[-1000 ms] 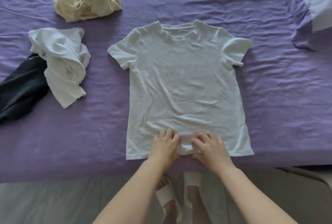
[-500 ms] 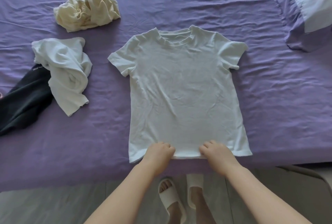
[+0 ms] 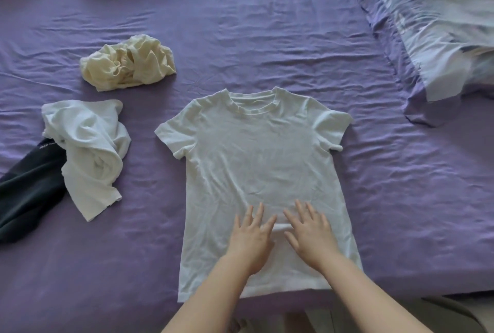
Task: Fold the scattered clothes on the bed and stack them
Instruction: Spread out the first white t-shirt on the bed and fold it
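Two hands have moved up from the T-shirt's hem, which they gripped half a second ago. Head view: I see left hand (image 3: 250, 241) and right hand (image 3: 310, 233) pressing flat, fingers (image 3: 258, 212) released and spread, on the T-shirt (image 3: 256, 161) lying spread on the bed (image 3: 267, 38). I judge it smoothing; folding not begun.

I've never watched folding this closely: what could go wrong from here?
The white T-shirt lies with its hem near the bed edge, so smoothing by the left hand and right hand might drag it off. Its right sleeve is curled under and could fold in crooked.
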{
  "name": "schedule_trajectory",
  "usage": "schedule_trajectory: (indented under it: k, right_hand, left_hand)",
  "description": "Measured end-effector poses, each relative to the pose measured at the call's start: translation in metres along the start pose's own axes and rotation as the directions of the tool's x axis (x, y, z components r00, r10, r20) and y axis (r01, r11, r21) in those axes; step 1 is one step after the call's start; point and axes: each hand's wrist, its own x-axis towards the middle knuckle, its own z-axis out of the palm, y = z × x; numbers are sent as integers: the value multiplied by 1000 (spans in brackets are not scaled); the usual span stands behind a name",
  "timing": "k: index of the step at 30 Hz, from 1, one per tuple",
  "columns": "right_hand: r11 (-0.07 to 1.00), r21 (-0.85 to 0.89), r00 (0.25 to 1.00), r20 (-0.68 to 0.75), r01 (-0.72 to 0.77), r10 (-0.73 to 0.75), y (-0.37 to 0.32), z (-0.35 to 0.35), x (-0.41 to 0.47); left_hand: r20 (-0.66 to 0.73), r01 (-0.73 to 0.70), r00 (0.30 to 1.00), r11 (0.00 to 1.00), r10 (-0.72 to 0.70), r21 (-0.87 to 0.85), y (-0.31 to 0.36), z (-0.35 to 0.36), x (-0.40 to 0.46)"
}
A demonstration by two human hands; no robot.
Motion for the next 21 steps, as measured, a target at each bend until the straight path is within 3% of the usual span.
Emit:
schedule_trajectory:
  k: [14,21]
  right_hand:
    - [994,-85,985,-166,-66,52,125,-136,172]
    - [989,-105,979,-190,-100,79,158,-166,221]
  left_hand:
    - [-49,-51,998,998,50,-26,64,-111,171]
    - [-241,-132,964,990,117,-50,94,-134,223]
